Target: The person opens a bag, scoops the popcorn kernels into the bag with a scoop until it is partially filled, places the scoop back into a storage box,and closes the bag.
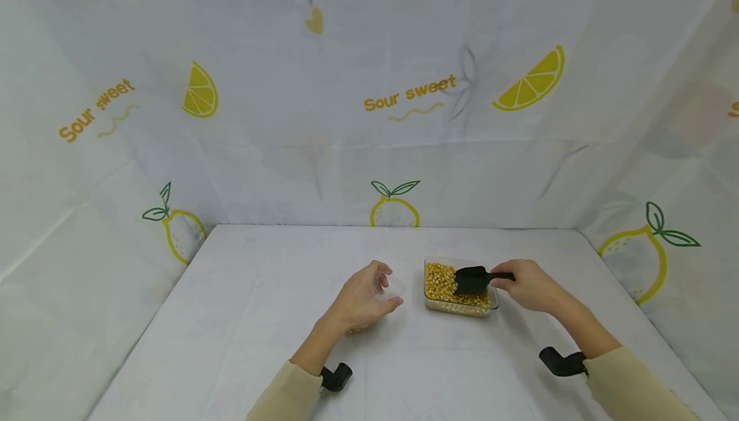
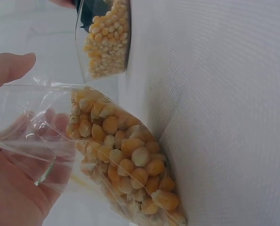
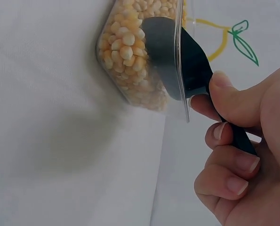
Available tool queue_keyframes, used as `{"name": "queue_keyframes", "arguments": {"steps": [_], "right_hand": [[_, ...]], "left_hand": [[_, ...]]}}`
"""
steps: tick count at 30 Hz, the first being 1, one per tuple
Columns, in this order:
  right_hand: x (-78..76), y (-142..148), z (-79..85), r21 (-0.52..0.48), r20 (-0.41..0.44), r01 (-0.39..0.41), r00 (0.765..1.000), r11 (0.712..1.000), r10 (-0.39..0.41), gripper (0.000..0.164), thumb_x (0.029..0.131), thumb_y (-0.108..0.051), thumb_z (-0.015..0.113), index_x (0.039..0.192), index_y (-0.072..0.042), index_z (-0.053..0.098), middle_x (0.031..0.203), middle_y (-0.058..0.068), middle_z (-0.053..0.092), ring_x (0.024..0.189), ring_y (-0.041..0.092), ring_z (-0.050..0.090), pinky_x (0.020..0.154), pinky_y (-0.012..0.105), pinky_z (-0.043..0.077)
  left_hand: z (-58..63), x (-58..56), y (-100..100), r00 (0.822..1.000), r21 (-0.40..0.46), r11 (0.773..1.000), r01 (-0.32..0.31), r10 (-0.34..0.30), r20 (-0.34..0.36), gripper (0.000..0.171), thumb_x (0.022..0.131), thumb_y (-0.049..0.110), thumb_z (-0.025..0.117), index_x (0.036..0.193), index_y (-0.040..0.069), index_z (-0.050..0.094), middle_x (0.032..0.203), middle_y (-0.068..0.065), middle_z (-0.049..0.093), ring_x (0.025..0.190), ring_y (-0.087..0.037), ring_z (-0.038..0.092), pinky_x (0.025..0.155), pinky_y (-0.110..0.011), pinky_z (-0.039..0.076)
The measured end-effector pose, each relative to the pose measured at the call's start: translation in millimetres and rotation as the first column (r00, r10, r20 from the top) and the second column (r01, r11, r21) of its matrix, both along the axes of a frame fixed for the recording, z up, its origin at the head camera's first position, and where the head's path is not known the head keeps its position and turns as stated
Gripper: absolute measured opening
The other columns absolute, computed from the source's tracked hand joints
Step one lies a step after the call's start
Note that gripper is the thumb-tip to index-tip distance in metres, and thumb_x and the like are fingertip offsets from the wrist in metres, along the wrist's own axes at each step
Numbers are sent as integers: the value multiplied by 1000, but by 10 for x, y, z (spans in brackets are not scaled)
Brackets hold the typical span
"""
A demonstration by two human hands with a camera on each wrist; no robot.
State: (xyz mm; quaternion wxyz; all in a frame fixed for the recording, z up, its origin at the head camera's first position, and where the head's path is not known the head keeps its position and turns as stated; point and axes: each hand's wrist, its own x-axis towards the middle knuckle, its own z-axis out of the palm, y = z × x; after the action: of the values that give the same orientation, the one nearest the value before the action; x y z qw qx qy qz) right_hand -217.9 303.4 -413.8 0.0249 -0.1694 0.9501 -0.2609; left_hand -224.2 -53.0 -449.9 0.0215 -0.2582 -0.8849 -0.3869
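My left hand (image 1: 359, 298) curves round a clear plastic bag (image 2: 31, 108) of corn kernels, which rests on the table. Through the film the fingers show behind the bag, while the thumb stands apart on the other side. Yellow kernels (image 2: 130, 165) fill the bag's lower part. To the right is a clear rectangular container (image 1: 458, 309) with more corn kernels (image 1: 440, 280). My right hand (image 1: 534, 287) grips the handle of a black scoop (image 1: 472, 280), thumb and fingers wrapped about it. The scoop's blade lies inside the container, its tip against the kernels.
A white cloth covers the table (image 1: 277, 280). White sheets printed with lemons (image 1: 395, 211) hang behind and at both sides. Black curved pieces (image 1: 337, 377) sit at both wrists, by the beige sleeves (image 1: 288, 392).
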Motion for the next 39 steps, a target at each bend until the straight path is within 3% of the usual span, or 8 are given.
{"name": "queue_keyframes", "arguments": {"steps": [20, 31, 39], "right_hand": [[-26, -16, -189, -33, -7, 10, 1000, 999, -10, 31, 99, -14, 66, 117, 11, 68, 115, 26, 68, 111, 50, 61, 90, 59, 49], [-76, -48, -226, -57, 72, 37, 997, 998, -33, 35, 99, -17, 66, 120, 11, 67, 120, 30, 66, 116, 52, 58, 92, 60, 48], [-99, -73, -210, -75, 181, 87, 981, 993, -72, 39, 100, -20, 65, 126, 9, 65, 131, 34, 59, 126, 56, 48, 97, 65, 43]], "left_hand": [[-7, 12, 2, 1000, -11, 1000, -10, 11, 14, 54, 87, 34, 80, 126, 4, 58, 103, -9, 65, 84, -9, 56, 73, -27, 47], [3, 28, 5, 1000, -12, 1000, -18, 18, 21, 52, 87, 35, 80, 126, 8, 57, 103, -7, 64, 85, -10, 56, 73, -28, 47], [2, 30, 13, 999, -10, 1000, -22, 22, 22, 51, 87, 35, 80, 125, 9, 57, 103, -7, 64, 85, -9, 56, 73, -27, 47]]}}
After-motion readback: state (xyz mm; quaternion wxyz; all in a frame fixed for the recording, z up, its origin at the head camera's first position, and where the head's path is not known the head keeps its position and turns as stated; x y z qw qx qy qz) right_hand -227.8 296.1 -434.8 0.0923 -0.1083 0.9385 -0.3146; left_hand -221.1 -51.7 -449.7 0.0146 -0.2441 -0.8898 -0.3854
